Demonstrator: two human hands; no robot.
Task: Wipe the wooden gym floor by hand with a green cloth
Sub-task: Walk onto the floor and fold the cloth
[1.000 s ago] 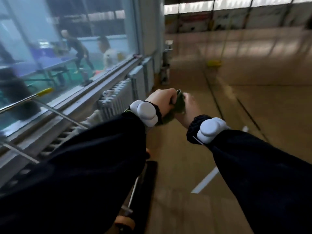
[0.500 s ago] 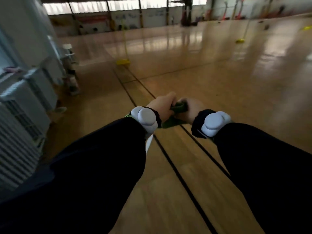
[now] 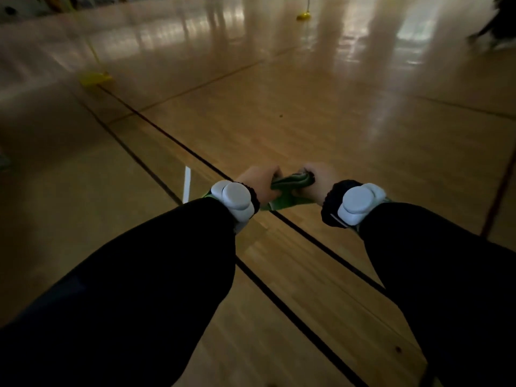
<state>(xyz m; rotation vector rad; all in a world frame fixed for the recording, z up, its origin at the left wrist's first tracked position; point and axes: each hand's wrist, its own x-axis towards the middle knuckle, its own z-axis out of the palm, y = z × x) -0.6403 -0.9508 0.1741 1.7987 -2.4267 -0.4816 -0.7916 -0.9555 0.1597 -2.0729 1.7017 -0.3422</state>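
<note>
A bunched green cloth (image 3: 290, 183) is stretched between my two fists, held in the air above the wooden gym floor (image 3: 307, 129). My left hand (image 3: 261, 182) grips its left end and my right hand (image 3: 318, 181) grips its right end, a short gap apart. A loose flap of the cloth hangs below my hands. Both arms are in black sleeves, and each wrist carries a white device. My fingers are mostly hidden behind the backs of my hands.
Two dark lines (image 3: 167, 141) cross the floor diagonally under my arms, beside a short white mark (image 3: 186, 184). A yellow flat object (image 3: 95, 78) lies at the far left and another yellow one (image 3: 304, 15) at the far centre. A dark blurred shape (image 3: 494, 26) is at the top right.
The view has swung from the window and radiators on the left to the open floor. My hands have kept hold of the cloth and drawn slightly apart, stretching it.
</note>
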